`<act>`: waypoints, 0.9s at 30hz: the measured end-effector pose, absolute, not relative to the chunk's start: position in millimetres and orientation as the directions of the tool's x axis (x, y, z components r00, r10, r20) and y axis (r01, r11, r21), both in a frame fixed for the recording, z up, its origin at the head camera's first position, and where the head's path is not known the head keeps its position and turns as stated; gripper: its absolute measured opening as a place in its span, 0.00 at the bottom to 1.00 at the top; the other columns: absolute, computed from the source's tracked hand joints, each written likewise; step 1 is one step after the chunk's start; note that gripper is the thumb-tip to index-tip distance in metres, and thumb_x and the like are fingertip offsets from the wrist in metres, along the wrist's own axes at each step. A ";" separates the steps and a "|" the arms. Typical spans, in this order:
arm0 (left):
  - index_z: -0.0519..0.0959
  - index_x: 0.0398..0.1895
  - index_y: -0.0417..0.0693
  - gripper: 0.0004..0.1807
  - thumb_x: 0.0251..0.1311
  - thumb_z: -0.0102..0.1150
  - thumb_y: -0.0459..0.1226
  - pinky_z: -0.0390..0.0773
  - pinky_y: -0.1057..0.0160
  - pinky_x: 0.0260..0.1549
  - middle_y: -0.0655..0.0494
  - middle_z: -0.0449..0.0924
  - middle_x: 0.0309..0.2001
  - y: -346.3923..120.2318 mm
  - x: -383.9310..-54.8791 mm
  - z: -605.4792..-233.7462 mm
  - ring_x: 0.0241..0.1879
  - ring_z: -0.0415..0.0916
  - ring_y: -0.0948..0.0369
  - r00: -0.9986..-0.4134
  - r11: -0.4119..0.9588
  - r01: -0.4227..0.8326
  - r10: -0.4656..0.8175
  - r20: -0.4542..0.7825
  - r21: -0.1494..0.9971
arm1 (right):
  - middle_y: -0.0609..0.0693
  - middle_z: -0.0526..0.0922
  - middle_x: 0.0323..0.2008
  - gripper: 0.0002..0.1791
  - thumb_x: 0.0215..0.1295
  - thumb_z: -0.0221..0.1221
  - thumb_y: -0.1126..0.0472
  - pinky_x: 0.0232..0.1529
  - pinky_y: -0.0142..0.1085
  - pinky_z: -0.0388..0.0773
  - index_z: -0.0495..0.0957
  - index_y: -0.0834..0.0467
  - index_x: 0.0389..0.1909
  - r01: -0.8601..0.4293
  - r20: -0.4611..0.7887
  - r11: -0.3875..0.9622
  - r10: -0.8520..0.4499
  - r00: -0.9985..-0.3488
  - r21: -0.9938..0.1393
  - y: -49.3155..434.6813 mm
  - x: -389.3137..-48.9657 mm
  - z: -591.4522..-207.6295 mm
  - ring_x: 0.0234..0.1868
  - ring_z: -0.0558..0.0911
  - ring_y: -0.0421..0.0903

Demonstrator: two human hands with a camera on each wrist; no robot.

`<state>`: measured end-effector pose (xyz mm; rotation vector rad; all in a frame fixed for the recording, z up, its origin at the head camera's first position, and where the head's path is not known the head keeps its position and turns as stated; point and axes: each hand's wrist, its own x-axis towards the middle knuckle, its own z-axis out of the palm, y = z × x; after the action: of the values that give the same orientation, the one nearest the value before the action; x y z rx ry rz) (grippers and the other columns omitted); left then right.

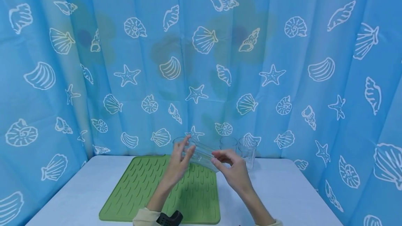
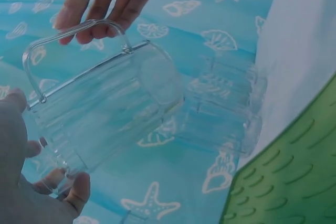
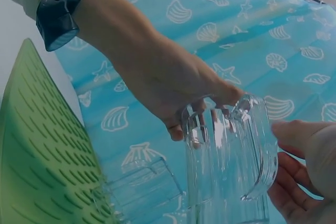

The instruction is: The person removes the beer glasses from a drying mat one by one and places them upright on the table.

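Observation:
A clear ribbed pitcher [image 1: 202,159] is held tilted between both hands, above the back of the green mat [image 1: 141,187]. My left hand [image 1: 179,163] grips it at the open end; in the left wrist view thumb and fingers curl round the rim. The pitcher's looped handle [image 2: 79,29] faces up there, and my right hand [image 2: 113,3] has its fingertips and thumb on it. From the right wrist view, the thumb and curled fingers of the right hand [image 3: 307,166] lie right at the outer side of the handle.
Two clear drinking glasses [image 1: 248,154] stand at the back of the white table [image 1: 270,194], right of the mat. Another clear glass [image 3: 142,187] stands at the mat's far edge, partly hidden by the left hand in the head view. A blue shell-print curtain [image 1: 194,65] hangs behind.

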<state>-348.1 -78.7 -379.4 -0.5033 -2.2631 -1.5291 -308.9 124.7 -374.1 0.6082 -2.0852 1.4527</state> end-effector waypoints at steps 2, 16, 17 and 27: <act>0.57 0.75 0.74 0.30 0.71 0.42 0.61 0.81 0.53 0.53 0.51 0.64 0.63 -78.0 -347.8 -380.4 0.55 0.71 0.53 -0.872 0.358 0.481 0.099 0.480 0.800 | 0.49 0.85 0.43 0.14 0.62 0.67 0.53 0.47 0.30 0.86 0.84 0.53 0.47 -0.642 0.650 0.329 -0.101 -0.753 -0.693 123.3 -308.3 -374.8 0.42 0.82 0.40; 0.57 0.77 0.63 0.32 0.73 0.45 0.55 0.78 0.48 0.50 0.42 0.61 0.67 -74.4 -346.4 -384.4 0.60 0.66 0.48 -0.826 0.468 0.545 0.158 0.541 0.696 | 0.49 0.86 0.39 0.11 0.65 0.64 0.59 0.37 0.31 0.88 0.85 0.55 0.47 -0.709 0.622 0.356 -0.340 -0.705 -0.609 119.3 -305.1 -376.1 0.36 0.84 0.38; 0.57 0.77 0.61 0.32 0.73 0.46 0.54 0.78 0.47 0.51 0.42 0.61 0.66 -74.4 -346.7 -384.9 0.60 0.66 0.47 -0.820 0.472 0.553 0.162 0.549 0.686 | 0.49 0.86 0.39 0.11 0.65 0.63 0.59 0.37 0.31 0.88 0.85 0.56 0.47 -0.709 0.618 0.354 -0.347 -0.706 -0.610 119.9 -305.3 -376.1 0.36 0.84 0.39; 0.58 0.76 0.64 0.31 0.72 0.47 0.55 0.76 0.37 0.55 0.41 0.60 0.69 -76.1 -345.5 -383.7 0.65 0.63 0.44 -0.821 0.491 0.552 0.178 0.543 0.674 | 0.49 0.86 0.41 0.10 0.67 0.62 0.57 0.37 0.28 0.87 0.85 0.55 0.45 -0.694 0.589 0.336 -0.369 -0.719 -0.636 120.0 -306.0 -379.2 0.37 0.85 0.41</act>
<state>-345.5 -76.1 -383.7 -0.6062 -2.3370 -1.2678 -306.0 120.0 -379.2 0.9433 -2.2660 1.3339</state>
